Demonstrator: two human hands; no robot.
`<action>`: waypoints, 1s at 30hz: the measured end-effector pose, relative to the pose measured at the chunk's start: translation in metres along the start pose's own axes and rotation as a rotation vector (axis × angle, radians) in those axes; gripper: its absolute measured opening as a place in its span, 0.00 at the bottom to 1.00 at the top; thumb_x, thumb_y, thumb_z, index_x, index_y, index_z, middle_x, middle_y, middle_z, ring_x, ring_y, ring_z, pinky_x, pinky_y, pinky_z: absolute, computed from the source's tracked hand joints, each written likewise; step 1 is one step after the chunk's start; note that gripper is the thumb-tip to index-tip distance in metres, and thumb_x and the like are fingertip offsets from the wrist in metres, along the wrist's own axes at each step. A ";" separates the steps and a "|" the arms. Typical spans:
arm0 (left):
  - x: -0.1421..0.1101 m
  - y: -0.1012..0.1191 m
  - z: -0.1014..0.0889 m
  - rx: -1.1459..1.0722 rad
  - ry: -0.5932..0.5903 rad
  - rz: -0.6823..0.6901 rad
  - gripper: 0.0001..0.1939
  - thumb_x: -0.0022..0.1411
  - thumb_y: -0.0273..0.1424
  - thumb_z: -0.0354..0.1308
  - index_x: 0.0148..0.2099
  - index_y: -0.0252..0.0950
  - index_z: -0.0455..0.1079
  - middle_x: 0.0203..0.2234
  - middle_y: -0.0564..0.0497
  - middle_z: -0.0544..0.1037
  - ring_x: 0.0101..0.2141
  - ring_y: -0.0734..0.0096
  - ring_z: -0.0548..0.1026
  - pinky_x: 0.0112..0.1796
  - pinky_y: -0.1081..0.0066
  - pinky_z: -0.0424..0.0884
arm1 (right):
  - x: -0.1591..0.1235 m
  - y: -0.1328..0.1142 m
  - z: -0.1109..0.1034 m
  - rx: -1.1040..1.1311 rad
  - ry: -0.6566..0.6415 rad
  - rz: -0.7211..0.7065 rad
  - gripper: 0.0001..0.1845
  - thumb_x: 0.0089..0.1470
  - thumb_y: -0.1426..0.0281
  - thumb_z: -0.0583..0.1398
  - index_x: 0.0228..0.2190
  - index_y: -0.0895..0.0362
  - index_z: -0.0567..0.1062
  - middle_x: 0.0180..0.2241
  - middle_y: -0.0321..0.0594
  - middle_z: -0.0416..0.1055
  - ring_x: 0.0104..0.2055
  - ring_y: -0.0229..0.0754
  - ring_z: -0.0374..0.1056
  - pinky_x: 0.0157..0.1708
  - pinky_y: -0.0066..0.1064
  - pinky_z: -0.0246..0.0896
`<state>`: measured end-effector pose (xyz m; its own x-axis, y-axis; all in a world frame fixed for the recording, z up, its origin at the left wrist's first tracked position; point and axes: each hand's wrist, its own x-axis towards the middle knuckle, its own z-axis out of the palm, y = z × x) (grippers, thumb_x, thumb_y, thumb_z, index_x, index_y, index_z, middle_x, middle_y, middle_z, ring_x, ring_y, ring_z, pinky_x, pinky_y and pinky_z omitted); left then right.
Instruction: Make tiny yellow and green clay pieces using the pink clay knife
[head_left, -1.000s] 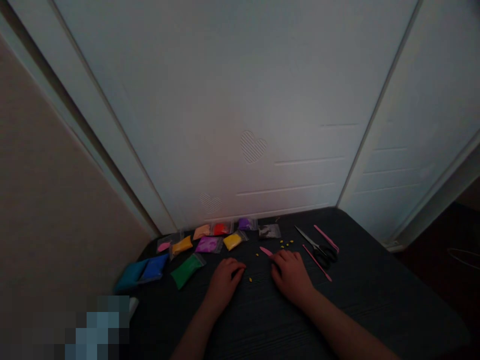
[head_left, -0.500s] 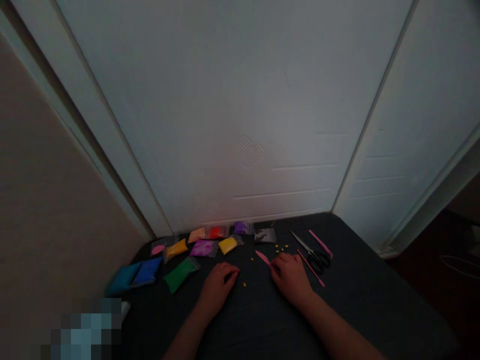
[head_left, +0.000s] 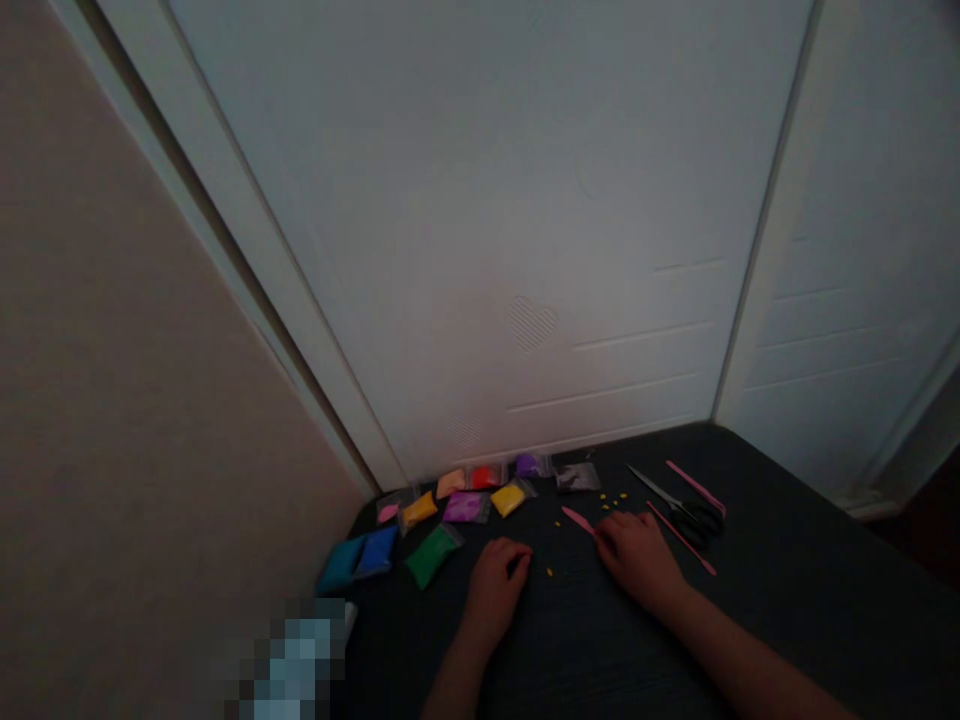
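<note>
- Basically, the main relation: flat pink knife-shaped tool point(head_left: 578, 519) lies just ahead and to the left of the right hand point(head_left: 637, 555), near end at its fingertips.
- Tool's long axis runs slantwise, visible tip pointing away and to the left, covered end at the right fingers.
- Right hand clearly nearer to it; left hand point(head_left: 497, 585) well apart, off to the left and a little closer to the body.
- Right hand state: fingers curled together, palm down; too dark to tell whether they pinch the tool or just rest against it.
- Left hand state: fingers bent, thumb and fingertips close together with a small gap behind; can't tell if anything is pinched there.
- Tiny yellow bit point(head_left: 550, 572) on the dark wood-grained table point(head_left: 570, 650), between the hands, nearer the left fingertips.
- Second tiny yellow crumb point(head_left: 557, 524) just beside the tool's tip, on its left.
- Loose group of small yellow pieces point(head_left: 615, 503) beyond the right hand, just past its fingers.
- Thin pink stick-shaped tool point(head_left: 681, 538) right of that hand, slanted the same general way; black-handled metal scissors point(head_left: 694, 520) just past it.
- Green clear-plastic packet point(head_left: 433, 556) beyond the left hand, to its left.
</note>
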<state>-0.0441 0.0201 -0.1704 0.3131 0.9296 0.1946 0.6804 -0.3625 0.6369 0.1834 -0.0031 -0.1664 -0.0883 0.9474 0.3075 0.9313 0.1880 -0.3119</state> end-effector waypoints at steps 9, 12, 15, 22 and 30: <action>-0.004 0.000 -0.002 0.000 -0.023 0.026 0.11 0.58 0.33 0.46 0.35 0.38 0.70 0.32 0.50 0.72 0.37 0.69 0.68 0.40 0.68 0.62 | 0.000 0.002 -0.001 -0.038 -0.021 -0.003 0.11 0.53 0.68 0.49 0.29 0.54 0.70 0.31 0.38 0.69 0.36 0.39 0.63 0.38 0.33 0.44; -0.002 0.001 -0.002 0.004 -0.030 0.032 0.12 0.58 0.34 0.46 0.35 0.38 0.70 0.32 0.50 0.72 0.37 0.69 0.68 0.40 0.68 0.62 | 0.000 0.001 -0.001 -0.044 -0.022 0.001 0.11 0.54 0.68 0.49 0.30 0.54 0.70 0.31 0.38 0.69 0.36 0.39 0.63 0.38 0.32 0.44; 0.000 0.001 -0.003 -0.002 -0.050 0.019 0.12 0.58 0.35 0.46 0.36 0.38 0.70 0.33 0.50 0.72 0.37 0.68 0.68 0.40 0.68 0.62 | 0.001 0.000 -0.002 -0.062 -0.025 0.014 0.10 0.53 0.68 0.49 0.30 0.54 0.70 0.31 0.38 0.69 0.36 0.39 0.63 0.38 0.32 0.44; -0.002 0.004 -0.005 -0.005 -0.043 0.009 0.13 0.58 0.36 0.45 0.35 0.38 0.70 0.32 0.48 0.72 0.37 0.66 0.68 0.40 0.66 0.62 | 0.001 -0.001 -0.006 -0.079 -0.038 0.017 0.11 0.54 0.68 0.48 0.31 0.53 0.70 0.32 0.37 0.70 0.37 0.38 0.63 0.38 0.31 0.45; -0.004 0.006 -0.002 0.012 0.003 0.005 0.11 0.57 0.32 0.47 0.34 0.38 0.70 0.31 0.50 0.72 0.36 0.69 0.68 0.39 0.68 0.62 | 0.001 0.003 -0.003 -0.030 -0.062 -0.027 0.12 0.54 0.68 0.48 0.33 0.53 0.71 0.33 0.39 0.70 0.37 0.39 0.64 0.39 0.32 0.46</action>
<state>-0.0427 0.0143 -0.1660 0.3145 0.9279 0.2000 0.6870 -0.3679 0.6266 0.1874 -0.0025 -0.1646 -0.1342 0.9564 0.2594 0.9385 0.2067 -0.2766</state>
